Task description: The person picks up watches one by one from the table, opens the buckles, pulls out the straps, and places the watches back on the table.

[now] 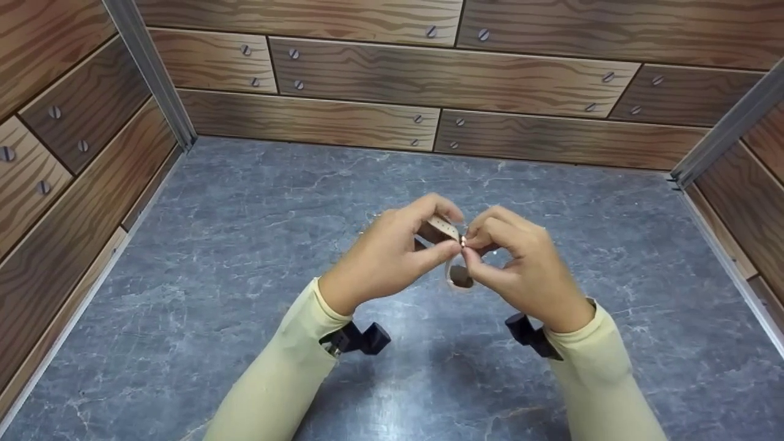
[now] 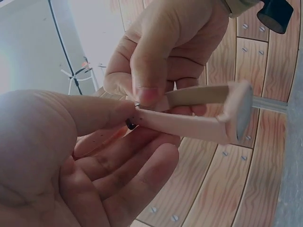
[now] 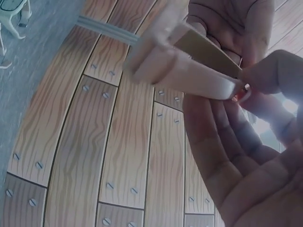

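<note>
A watch with a pale pink strap is held up between both hands above the table. Its squarish case hangs away from the fingers, the strap looping back toward them. In the head view, a punched strap end lies in the left hand, whose thumb and fingers pinch the strap near the buckle. Opposite it, the right hand pinches the strap's joined ends with thumb and fingertips. From the right wrist view, the strap meets the fingertips, which partly cover the buckle.
A blue-grey marbled table lies beneath, walled by wood-print panels with metal corner posts. A pale object with thin curved parts rests on the table in the right wrist view. Dark wrist cameras jut from both sleeves.
</note>
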`<action>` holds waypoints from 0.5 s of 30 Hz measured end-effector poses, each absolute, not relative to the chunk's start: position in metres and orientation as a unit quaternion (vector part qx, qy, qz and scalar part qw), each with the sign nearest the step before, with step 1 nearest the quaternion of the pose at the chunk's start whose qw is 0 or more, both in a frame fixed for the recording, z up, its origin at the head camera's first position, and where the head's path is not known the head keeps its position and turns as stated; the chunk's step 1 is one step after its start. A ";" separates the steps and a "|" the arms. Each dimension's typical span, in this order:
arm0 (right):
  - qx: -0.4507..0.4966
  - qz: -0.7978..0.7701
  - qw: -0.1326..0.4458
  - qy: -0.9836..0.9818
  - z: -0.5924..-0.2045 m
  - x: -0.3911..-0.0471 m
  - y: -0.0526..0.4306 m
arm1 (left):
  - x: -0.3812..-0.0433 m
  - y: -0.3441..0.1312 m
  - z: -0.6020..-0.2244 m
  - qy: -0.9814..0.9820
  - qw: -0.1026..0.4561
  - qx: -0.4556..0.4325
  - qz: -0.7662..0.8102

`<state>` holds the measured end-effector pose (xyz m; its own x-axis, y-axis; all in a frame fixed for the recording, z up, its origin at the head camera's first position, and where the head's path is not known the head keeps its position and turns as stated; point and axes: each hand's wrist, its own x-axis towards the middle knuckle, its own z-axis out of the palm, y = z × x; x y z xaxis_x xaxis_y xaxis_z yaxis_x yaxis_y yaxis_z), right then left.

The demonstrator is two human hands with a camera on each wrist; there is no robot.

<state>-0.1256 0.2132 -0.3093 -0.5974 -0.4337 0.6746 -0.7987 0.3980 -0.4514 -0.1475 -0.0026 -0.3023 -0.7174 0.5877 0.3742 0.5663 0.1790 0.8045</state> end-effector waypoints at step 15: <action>0.369 0.509 0.222 -0.745 -0.307 -0.122 0.211 | -0.148 0.004 -0.306 0.771 -0.014 0.366 0.520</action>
